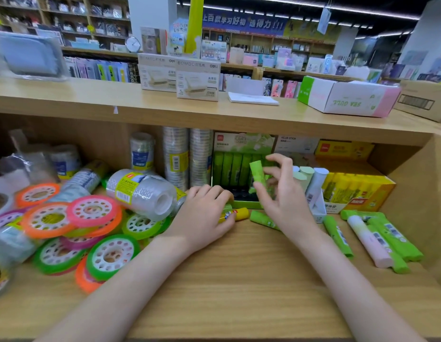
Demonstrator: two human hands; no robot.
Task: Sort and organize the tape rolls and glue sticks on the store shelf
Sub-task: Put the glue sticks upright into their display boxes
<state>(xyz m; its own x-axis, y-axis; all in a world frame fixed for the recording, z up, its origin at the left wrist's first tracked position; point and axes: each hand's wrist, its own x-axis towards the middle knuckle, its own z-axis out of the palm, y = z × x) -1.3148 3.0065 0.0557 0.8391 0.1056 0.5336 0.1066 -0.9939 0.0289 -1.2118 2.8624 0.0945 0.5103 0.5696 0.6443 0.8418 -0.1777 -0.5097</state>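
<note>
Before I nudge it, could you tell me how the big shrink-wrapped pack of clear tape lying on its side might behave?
The clear tape pack lies on its side and is cylindrical, so it will probably roll. Its glossy wrap looks slippery. It leans on the coloured tape rolls, which may shift.

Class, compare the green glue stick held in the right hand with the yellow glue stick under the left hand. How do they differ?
The green glue stick is raised and nearly upright, pinched by the right hand; the yellow glue stick lies flat on the shelf under the left hand. Their colours differ. Both are capped cylinders.
</note>
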